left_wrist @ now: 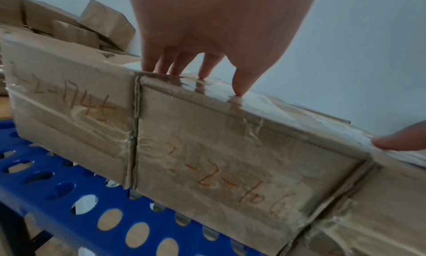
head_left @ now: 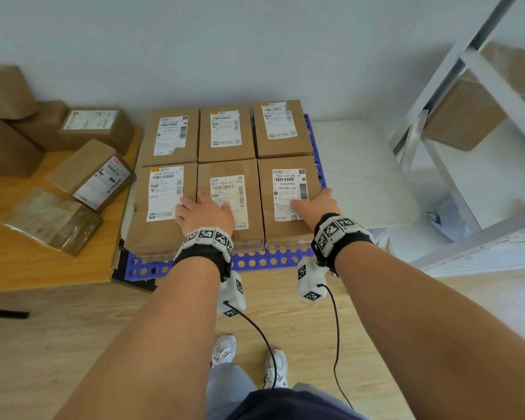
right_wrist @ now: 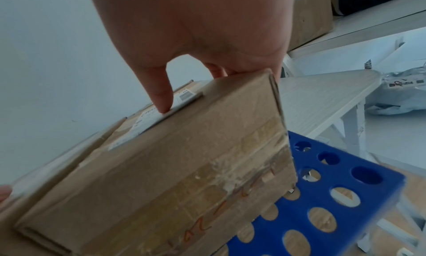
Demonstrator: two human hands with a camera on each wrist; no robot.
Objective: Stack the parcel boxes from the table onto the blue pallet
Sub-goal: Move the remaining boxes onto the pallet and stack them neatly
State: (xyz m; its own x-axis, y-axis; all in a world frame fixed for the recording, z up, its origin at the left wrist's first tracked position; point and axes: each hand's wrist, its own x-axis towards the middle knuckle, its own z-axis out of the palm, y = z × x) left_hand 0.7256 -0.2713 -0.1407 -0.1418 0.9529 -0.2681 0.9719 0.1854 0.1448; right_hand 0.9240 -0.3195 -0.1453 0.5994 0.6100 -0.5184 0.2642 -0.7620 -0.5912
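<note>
Six brown labelled parcel boxes lie flat in two rows of three on the blue perforated pallet (head_left: 255, 262) (left_wrist: 69, 205) (right_wrist: 334, 196). My left hand (head_left: 205, 212) (left_wrist: 207, 41) rests fingertips down on the tops of the front-left box (head_left: 140, 213) (left_wrist: 69, 105) and front-middle box (head_left: 252, 192) (left_wrist: 230, 150), across their seam. My right hand (head_left: 315, 204) (right_wrist: 196, 32) is at the top right edge of the front-right box (head_left: 269, 207) (right_wrist: 173, 168). Its thumb presses on the label and its fingers lie over the right side, mostly hidden.
A wooden table (head_left: 43, 268) at the left carries several more parcel boxes (head_left: 94, 177), one wrapped in clear film (head_left: 52, 219). A low white table (head_left: 361, 177) adjoins the pallet's right side. A white shelf rack (head_left: 455, 95) with a box stands further right.
</note>
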